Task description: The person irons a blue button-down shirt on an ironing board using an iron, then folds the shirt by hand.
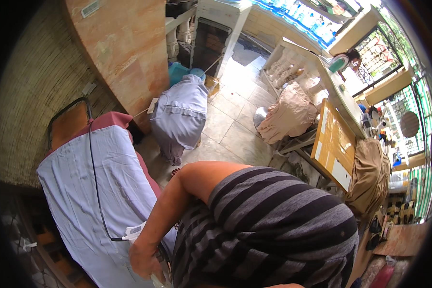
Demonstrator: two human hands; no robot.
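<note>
My right arm, in a grey and black striped sleeve, bends at the elbow and reaches down to the lower left. At its end my right hand (pixel 145 261) is closed round what looks like a clothes iron (pixel 133 231); only a white part shows beside the wrist, and the handle is mostly hidden by the fingers. A black cord (pixel 95 177) runs from it up over a light blue cloth (pixel 81 192). That cloth lies spread on a long surface with a dark pink cover (pixel 111 119) at its far end. My left hand is out of sight.
Beyond the board stands a brown-backed chair (pixel 71 124) near a stone-faced pillar (pixel 125 48). A grey-blue garment (pixel 181 103) drapes over something low on the tiled floor (pixel 228 117). To the right are peach cloth (pixel 290 113), a yellow panel (pixel 333 141), a balustrade (pixel 290 65) and another person (pixel 340 63).
</note>
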